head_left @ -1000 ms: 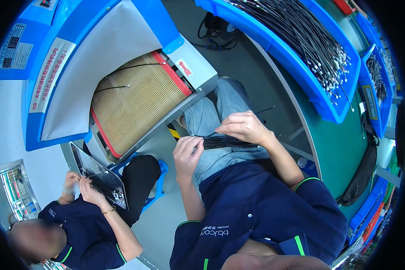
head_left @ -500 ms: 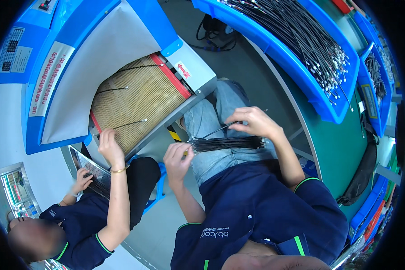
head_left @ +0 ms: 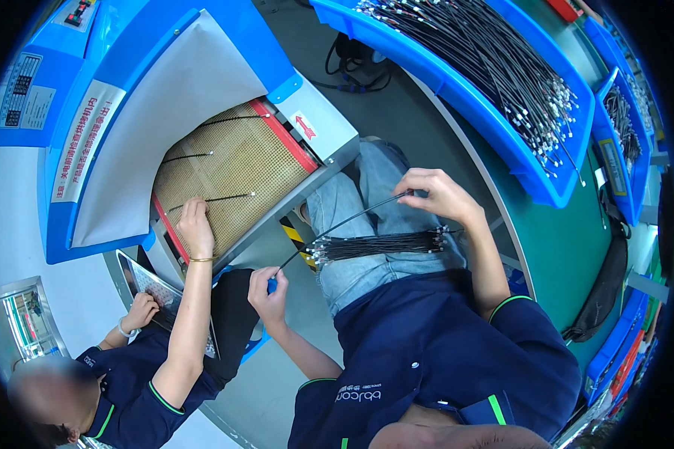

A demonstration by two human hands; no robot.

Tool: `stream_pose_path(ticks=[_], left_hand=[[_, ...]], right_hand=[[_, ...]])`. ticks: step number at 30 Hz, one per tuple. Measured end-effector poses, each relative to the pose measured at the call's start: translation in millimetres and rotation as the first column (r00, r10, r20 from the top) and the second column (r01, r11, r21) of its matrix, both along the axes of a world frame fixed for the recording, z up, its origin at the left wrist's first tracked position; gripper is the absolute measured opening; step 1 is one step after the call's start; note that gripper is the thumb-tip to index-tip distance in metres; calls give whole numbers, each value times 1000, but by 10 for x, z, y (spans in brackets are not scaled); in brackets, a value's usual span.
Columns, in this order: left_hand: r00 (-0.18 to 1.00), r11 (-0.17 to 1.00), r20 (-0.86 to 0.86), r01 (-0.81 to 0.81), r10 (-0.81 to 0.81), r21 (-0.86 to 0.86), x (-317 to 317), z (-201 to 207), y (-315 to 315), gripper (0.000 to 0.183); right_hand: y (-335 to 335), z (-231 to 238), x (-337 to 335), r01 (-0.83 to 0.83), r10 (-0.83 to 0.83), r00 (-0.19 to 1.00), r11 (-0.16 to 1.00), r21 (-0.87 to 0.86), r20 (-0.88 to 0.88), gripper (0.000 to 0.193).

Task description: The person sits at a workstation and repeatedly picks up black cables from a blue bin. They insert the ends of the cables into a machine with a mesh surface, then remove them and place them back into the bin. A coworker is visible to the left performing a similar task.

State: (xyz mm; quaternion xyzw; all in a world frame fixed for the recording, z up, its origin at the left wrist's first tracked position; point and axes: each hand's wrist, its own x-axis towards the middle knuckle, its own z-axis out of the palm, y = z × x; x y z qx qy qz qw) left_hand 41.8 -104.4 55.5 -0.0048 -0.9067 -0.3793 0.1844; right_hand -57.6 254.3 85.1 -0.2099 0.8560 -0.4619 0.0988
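— What's each hand doing?
— The left hand (head_left: 269,290) pinches one end of a single black cable (head_left: 342,224); the right hand (head_left: 436,193) grips its other end.
— And the rest?
— The bundle (head_left: 378,244) lies across the lap, just under that cable. A co-worker's hand (head_left: 195,221) rests on the mesh belt (head_left: 236,168).

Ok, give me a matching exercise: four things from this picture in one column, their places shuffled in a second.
1. single black cable
2. cable bundle
3. cables with silver tips
4. co-worker's hand

a. in the blue bin
b. on the mesh conveyor belt
c. stretched between left hand and right hand
d. across the lap

Pairs: 1-c, 2-d, 3-a, 4-b
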Motion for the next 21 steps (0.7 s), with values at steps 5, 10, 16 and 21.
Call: stream_pose_path(ticks=[5,10,16,21], left_hand=[[1000,1000,-11,-27,27,-13,96,17,-80,16],[999,999,-4,-45,45,17,93,42,-93,12],[999,999,-20,-32,33,21,108,40,-150,12],[998,1000,-48,-30,30,-2,117,69,-180,12]], right_hand=[[-74,-11,5,-7,-4,989,997,-75,-145,16],[-109,-4,32,40,-59,982,994,-105,-179,15],[-134,4,29,50,-91,953,988,-146,-288,11],[-115,-39,53,3,-51,954,987,-161,-296,10]])
